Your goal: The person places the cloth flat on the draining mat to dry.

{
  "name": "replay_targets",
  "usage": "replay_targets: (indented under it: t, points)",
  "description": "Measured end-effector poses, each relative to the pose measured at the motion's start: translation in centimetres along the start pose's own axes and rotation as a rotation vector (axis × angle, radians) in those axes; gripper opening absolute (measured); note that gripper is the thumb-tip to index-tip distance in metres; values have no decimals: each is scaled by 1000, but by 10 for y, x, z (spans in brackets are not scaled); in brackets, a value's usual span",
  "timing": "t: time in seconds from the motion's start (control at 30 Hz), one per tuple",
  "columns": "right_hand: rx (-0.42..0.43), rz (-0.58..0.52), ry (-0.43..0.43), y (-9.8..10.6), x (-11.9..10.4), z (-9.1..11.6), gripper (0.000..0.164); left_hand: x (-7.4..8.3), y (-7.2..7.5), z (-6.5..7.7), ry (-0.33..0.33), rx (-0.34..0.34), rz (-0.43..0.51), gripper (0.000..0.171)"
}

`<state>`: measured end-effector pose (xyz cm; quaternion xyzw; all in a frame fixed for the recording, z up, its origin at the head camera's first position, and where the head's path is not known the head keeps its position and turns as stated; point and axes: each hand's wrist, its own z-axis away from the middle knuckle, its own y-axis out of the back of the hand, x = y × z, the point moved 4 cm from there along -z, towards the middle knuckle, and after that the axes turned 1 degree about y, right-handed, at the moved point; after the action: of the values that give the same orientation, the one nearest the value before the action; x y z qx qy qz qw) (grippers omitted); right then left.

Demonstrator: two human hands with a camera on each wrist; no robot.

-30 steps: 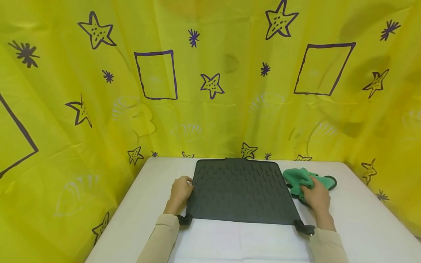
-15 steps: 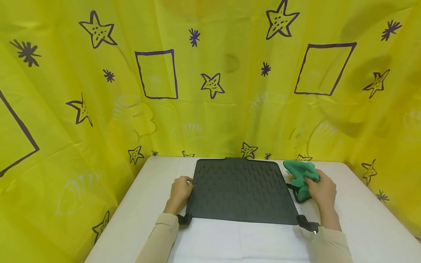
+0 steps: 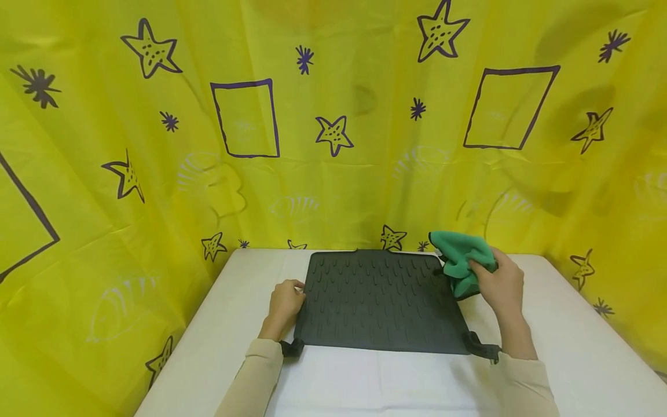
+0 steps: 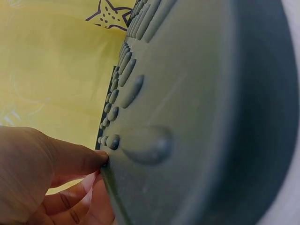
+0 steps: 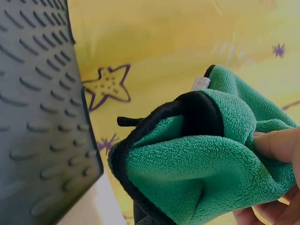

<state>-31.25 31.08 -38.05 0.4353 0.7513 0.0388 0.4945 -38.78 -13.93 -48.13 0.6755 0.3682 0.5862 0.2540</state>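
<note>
A dark grey draining tray (image 3: 380,307) with rows of raised ribs fills the middle of the head view, a tab on its far edge. My left hand (image 3: 285,304) pinches its left edge; in the left wrist view the thumb lies on the ribbed face with fingers behind the edge. My right hand (image 3: 502,284) grips a bunched green microfibre cloth (image 3: 461,255) with black edging, held up over the tray's far right corner. Folds, a black loop and a small white label (image 5: 200,83) of the cloth show in the right wrist view.
A white table (image 3: 333,382) lies under the tray. Right behind it hangs a yellow curtain (image 3: 365,191) printed with stars and squares, which also runs along the left and right sides. Black wrist devices sit near the tray's front corners.
The right hand has lifted the cloth off the table on the right and carried it leftward over the tray's right edge. The left hand and the tray have stayed put.
</note>
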Motion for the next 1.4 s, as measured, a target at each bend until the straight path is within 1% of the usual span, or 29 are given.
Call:
replay_targets:
  t: [0.1,0.2,0.4,0.57,0.77,0.87,1.0,1.17,1.27,1.4]
  points:
    - [-1,-30,41,-5,-12,2,39,0,0,0,4,1,1,22]
    - [-20,-56,69,-13,-21,5,38,-1,0,0,5,4,0,22]
    - [-105,-93,107,-36,-37,13,39,-3,-1,1,13,0,3,21]
    - [-159,-116,133,-52,-43,19,37,-4,-2,0,21,7,5,20]
    - [-184,-135,174,-68,-45,25,36,-2,-2,0,11,11,4,21]
    - [-199,-138,179,-77,-45,28,37,-2,-2,0,13,7,3,21]
    - [-240,-133,187,-90,-44,33,41,-2,-2,-1,9,2,5,21]
    - [-314,-101,212,-109,-42,43,43,-2,-1,-2,6,1,7,22]
    - [-373,-71,194,-120,-38,49,44,-2,-1,-2,10,1,3,22]
    - [-479,-30,157,-130,-33,55,47,-2,-2,-2,17,-1,2,22]
